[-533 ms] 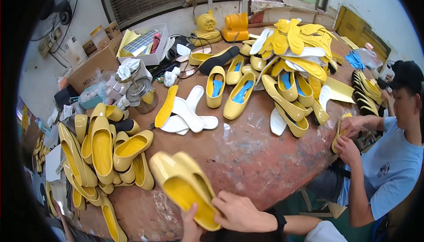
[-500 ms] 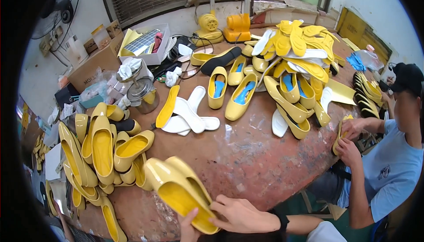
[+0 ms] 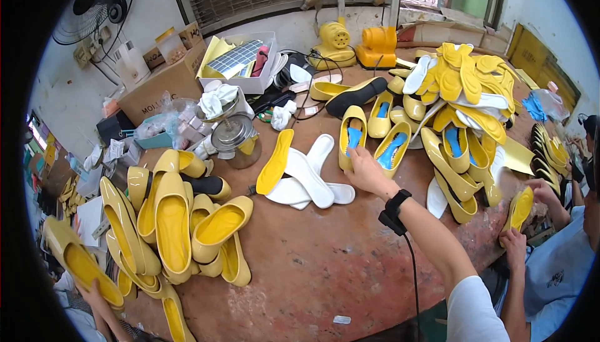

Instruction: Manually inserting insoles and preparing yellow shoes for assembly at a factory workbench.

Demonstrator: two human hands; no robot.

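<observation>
At the lower left, my left hand [image 3: 94, 295] is closed round glossy yellow shoes [image 3: 87, 264], held toe up beside the shoe pile; they overlap like a pair. My right hand [image 3: 362, 166] reaches across the table to another yellow shoe [image 3: 355, 120] with a blue lining inside. Its fingers are bent over the heel rim, with the tips partly inside. Just right of it stands a matching blue-lined shoe [image 3: 392, 148]. Left of my right hand, white insoles [image 3: 309, 179] lie crossed beside a yellow insole [image 3: 275, 162].
Finished-looking yellow shoes [image 3: 172, 226] crowd the left side. A heap of yellow insoles [image 3: 462, 70] tops more shoes at right. A metal pot [image 3: 234, 142], a white box [image 3: 256, 83] and two yellow blowers [image 3: 377, 47] stand behind. A co-worker's hand [image 3: 514, 242] holds an insole-like yellow piece at right.
The yellow pair has left the front middle and is now at the far lower left in my left hand. My right hand let go of it and moved to the blue-lined shoe. The view has shifted.
</observation>
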